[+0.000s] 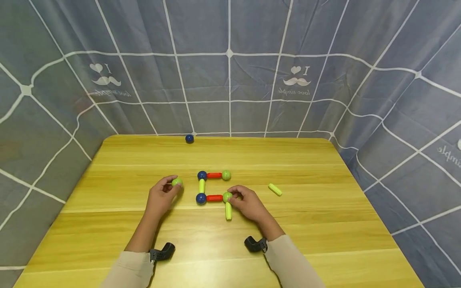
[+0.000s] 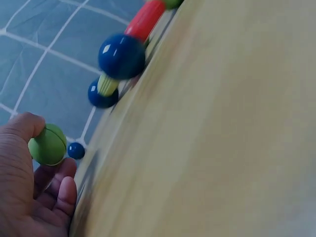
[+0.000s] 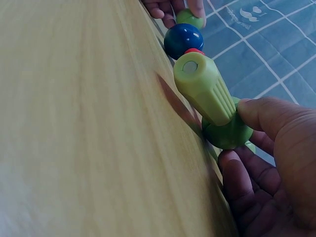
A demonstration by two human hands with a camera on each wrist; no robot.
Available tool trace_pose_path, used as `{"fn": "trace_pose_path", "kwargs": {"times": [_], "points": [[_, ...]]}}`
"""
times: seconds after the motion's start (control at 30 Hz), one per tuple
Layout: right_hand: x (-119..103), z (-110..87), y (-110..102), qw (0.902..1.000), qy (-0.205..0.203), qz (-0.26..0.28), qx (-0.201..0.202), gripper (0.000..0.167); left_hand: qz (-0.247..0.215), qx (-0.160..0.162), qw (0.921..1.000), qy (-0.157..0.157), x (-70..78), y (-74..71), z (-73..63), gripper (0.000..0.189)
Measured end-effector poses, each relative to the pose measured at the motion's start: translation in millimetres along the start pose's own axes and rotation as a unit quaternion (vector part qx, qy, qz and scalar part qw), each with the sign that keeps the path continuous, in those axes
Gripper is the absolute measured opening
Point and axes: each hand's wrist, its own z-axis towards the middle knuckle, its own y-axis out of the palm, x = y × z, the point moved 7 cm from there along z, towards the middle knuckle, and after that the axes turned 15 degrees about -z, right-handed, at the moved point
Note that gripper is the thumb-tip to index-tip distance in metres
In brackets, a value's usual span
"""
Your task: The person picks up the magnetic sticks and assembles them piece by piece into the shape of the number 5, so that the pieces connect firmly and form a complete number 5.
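My left hand (image 1: 160,197) pinches a loose green ball (image 1: 177,182) between thumb and fingers, left of a joined shape of magnetic rods and balls. In that shape, two blue balls (image 1: 201,199) are linked by a yellow-green rod (image 1: 202,186). From each blue ball a red rod (image 1: 215,198) runs right to a green ball (image 1: 226,175). The nearer green ball (image 3: 227,133) is pinched by my right hand (image 1: 249,204). Another yellow-green rod (image 3: 205,86) sticks out from it toward me, a metal disc showing in its end.
A loose yellow-green rod (image 1: 275,189) lies right of my right hand. Near the far edge of the wooden table (image 1: 306,240) sits a single blue ball (image 1: 189,139). A grey-blue curtain with white lines (image 1: 252,80) hangs behind the table and along its sides.
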Motion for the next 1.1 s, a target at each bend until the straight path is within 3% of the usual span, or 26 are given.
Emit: {"fn": "trace_pose_path", "kwargs": {"times": [0.27, 0.43, 0.6, 0.77, 1.1], "points": [[1.7, 0.8, 0.5, 1.0000, -0.005, 0.005, 0.004, 0.022, -0.016, -0.007, 0.9996, 0.022, 3.1, 17.8, -28.0, 0.030], [1.4, 0.4, 0.7, 1.0000, -0.005, 0.006, 0.005, 0.021, -0.005, -0.094, 0.9929, 0.073, 14.6, 41.6, -45.9, 0.023], [2.4, 0.1, 0.9, 1.0000, 0.002, 0.002, 0.004, 0.022, -0.006, -0.189, 0.9748, 0.119, 15.1, 68.3, -57.8, 0.024], [0.9, -0.2, 0.1, 0.9999, 0.009, 0.005, 0.000, 0.022, 0.005, -0.241, 0.9585, 0.153, 18.3, 88.1, -68.7, 0.024], [2.7, 1.8, 1.1, 0.9999, -0.004, 0.003, 0.009, 0.020, -0.014, -0.303, 0.9451, 0.121, 21.9, 110.1, -81.6, 0.025]]}}
